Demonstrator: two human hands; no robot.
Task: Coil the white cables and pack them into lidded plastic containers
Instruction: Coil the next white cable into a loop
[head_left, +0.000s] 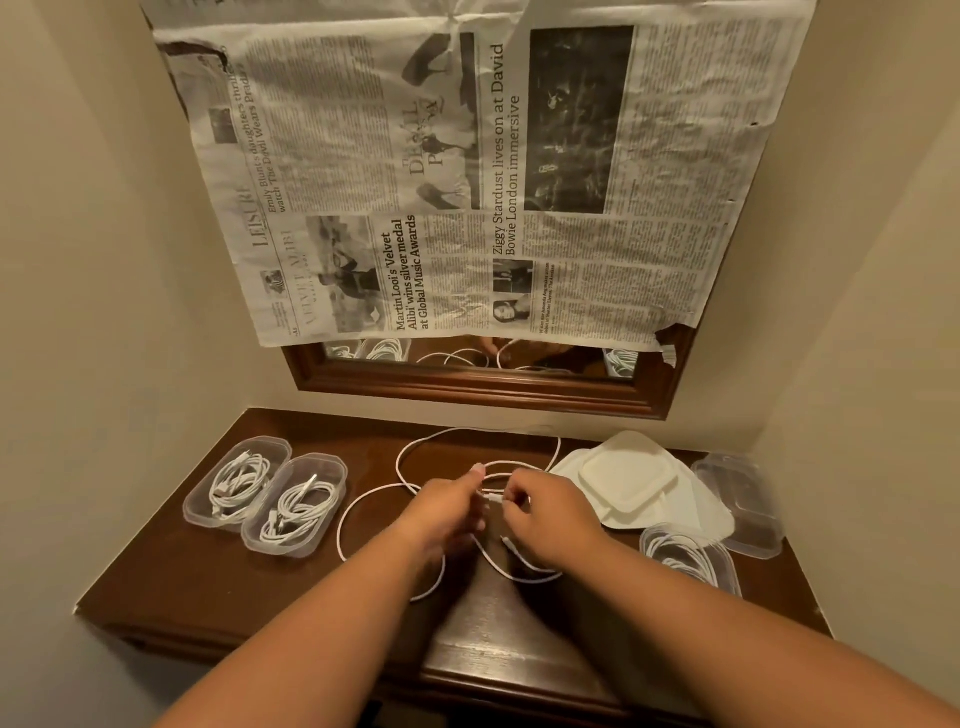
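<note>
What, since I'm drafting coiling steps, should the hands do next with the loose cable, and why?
Probably wind a first loop: the left hand and right hand both pinch the loose cable near one end, while the rest sprawls uncoiled across the table.

**Count of items by kind.** Four clear containers (193, 506) stood on one table (218, 582), two at left and two at right. Three of them held one coiled cable (293, 506) each; the fourth, the empty container (740, 512), stood at far right. One loose cable (398, 465) lay between them, making four cables in all. Two hands were present, the left hand (447, 506) and the right hand (550, 512). White lids (626, 480) formed one stack; their number could not be told. One newspaper (467, 171) covered one mirror (483, 387).
</note>
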